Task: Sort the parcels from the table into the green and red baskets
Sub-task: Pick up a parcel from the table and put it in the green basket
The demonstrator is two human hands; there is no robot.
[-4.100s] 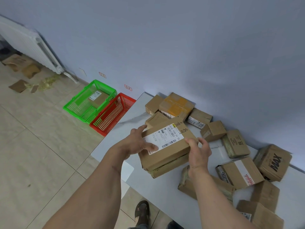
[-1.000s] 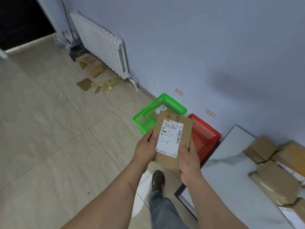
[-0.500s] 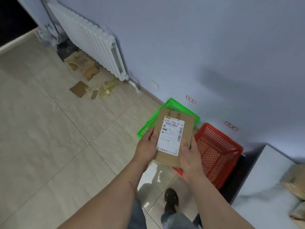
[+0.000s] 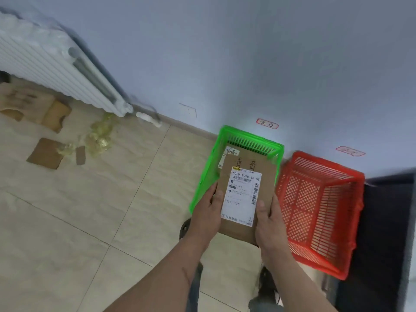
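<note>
At the far left a white radiator (image 4: 56,70) is mounted on the wall, and cardboard scraps (image 4: 46,153) with crumpled yellowish tape are scattered on the floor below it. Further right, the left hand (image 4: 206,213) is seen gripping the left edge of a brown parcel (image 4: 245,197), its thumb laid on the top face beside the white shipping label. The parcel is held flat in the air over the near end of the green basket (image 4: 203,183). The right hand (image 4: 269,224) grips the parcel's right edge in the same way, thumb on top. Thus each grip is closed around the same parcel.

Inside the green basket one other parcel (image 4: 231,152) is partly visible, lying on the bottom. The red basket (image 4: 324,212), just beside the green one on its right, appears to hold nothing. A small red-outlined tag is stuck on the wall above each basket. Only a dark edge at the far right may belong to the worktop; no parcels on it can be seen.

Counted: two baskets, two parcels, two wall tags. The task is judged to be at an early stage: one parcel sorted, a second about to be lowered into the green basket, and the remainder cannot be told.
</note>
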